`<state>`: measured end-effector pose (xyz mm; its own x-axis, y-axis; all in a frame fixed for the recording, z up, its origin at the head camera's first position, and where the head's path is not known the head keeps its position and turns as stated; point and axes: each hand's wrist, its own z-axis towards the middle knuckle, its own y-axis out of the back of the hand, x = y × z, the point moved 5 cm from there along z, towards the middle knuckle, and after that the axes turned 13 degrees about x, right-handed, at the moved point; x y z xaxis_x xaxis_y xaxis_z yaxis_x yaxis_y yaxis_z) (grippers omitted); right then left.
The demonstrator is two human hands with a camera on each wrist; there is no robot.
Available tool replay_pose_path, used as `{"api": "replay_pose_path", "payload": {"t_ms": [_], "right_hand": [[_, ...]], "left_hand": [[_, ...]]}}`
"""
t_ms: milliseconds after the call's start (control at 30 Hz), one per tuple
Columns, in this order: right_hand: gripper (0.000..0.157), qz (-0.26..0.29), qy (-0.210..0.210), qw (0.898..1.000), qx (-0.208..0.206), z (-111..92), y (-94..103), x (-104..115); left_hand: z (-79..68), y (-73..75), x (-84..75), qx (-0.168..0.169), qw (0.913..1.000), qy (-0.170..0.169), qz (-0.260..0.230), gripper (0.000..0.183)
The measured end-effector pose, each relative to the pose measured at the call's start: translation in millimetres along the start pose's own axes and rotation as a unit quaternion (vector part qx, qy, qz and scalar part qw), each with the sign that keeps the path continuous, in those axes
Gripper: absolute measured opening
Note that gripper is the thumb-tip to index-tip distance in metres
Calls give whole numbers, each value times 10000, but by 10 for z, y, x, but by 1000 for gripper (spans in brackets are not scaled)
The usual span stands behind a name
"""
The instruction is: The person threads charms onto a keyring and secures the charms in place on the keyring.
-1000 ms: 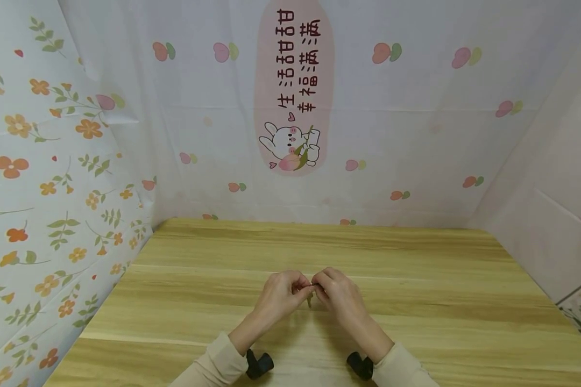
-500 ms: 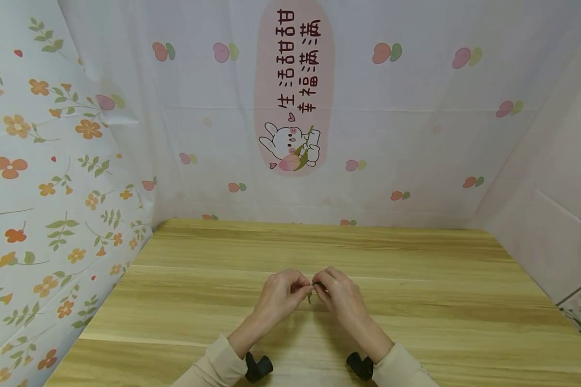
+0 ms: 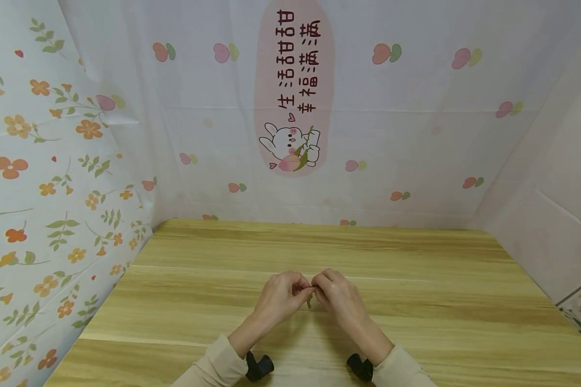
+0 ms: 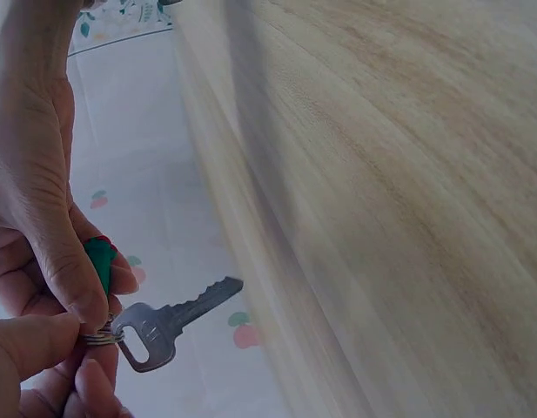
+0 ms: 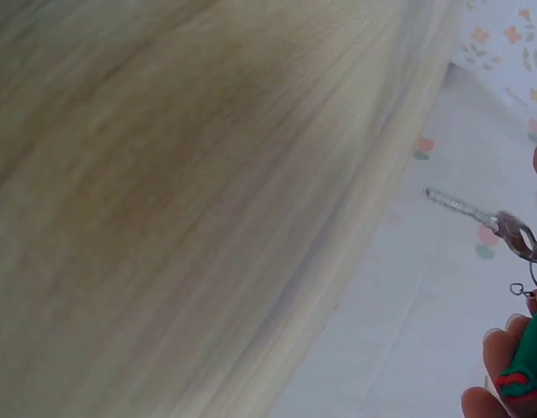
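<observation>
A silver key (image 4: pixel 199 306) hangs from a small metal split ring (image 4: pixel 101 338), its toothed blade pointing down toward the table (image 3: pixel 198 301). My left hand (image 3: pixel 279 294) pinches the ring between thumb and fingers. Fingertips nearly together with it, my right hand (image 3: pixel 340 295) holds a green piece with a red end (image 4: pixel 100 259), partly hidden by the fingers. In the right wrist view, a thin wire loop (image 5: pixel 518 289) shows between the key and the green piece (image 5: pixel 529 348). Both hands are above the middle of the table.
Black wrist devices (image 3: pixel 259 366) sit at the inner side of both wrists. A white printed cloth (image 3: pixel 416 134) hangs behind the table, and a floral cloth (image 3: pixel 68 215) covers the left side.
The hands stay nearly in place, with only small finger movements. The hanging key dips slightly lower than half a second ago.
</observation>
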<state>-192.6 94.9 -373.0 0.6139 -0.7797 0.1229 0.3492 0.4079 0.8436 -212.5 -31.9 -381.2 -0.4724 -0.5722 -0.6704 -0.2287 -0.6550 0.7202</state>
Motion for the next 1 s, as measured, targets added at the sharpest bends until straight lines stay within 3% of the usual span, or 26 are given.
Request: {"api": "replay_pose_path", "payload": {"t_ms": [200,600,833,1000], "right_hand": [[23,179,-125,9998,14,-1,7,-29],[25,-87,182,9997,-109,-51,10,-11],[25,133,-30,9998,-137,-43,14,-36],[24,31,59,9999,-129,-51,14,-34]], "left_hand": [[-7,0,-21,-97,9999,-49,25,7],[18,-40,-13,61,9998,161,-61,9],[-4,-28,-41,-196,9998,7,20,9],[-2,-33,-39,-128,9999,0,-52,8]]}}
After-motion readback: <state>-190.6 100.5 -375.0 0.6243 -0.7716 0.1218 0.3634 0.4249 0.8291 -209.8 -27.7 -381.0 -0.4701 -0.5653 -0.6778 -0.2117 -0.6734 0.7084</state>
